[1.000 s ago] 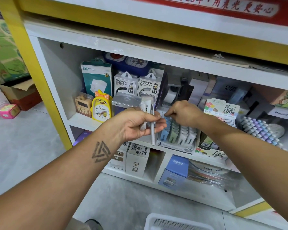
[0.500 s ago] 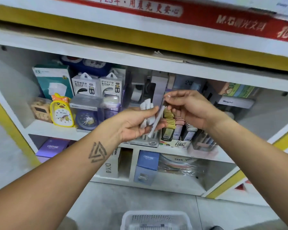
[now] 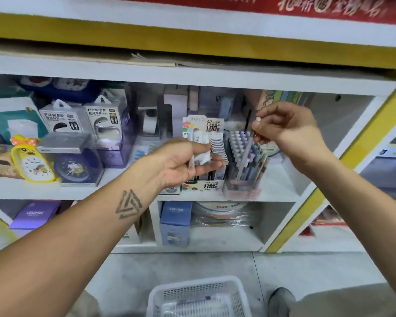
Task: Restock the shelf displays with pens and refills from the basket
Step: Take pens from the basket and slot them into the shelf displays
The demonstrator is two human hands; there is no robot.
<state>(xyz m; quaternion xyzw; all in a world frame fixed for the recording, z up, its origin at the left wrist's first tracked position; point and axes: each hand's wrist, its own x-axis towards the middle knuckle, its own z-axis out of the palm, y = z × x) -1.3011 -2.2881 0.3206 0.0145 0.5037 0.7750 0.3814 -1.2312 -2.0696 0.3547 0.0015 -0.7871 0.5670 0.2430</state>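
Right hand (image 3: 290,129) now drawn rightward from left hand (image 3: 188,161), pinching one pen (image 3: 245,156) above the clear pen holder (image 3: 242,188) on the shelf (image 3: 281,186), left hand gripping white pens (image 3: 200,157), basket (image 3: 199,296) on floor below

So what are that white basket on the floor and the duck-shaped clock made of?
The basket looks like moulded white plastic: a grid of small holes pierces its walls and the rim is smooth. The duck clock seems glossy yellow plastic, possibly rubbery; motion blur leaves that open.
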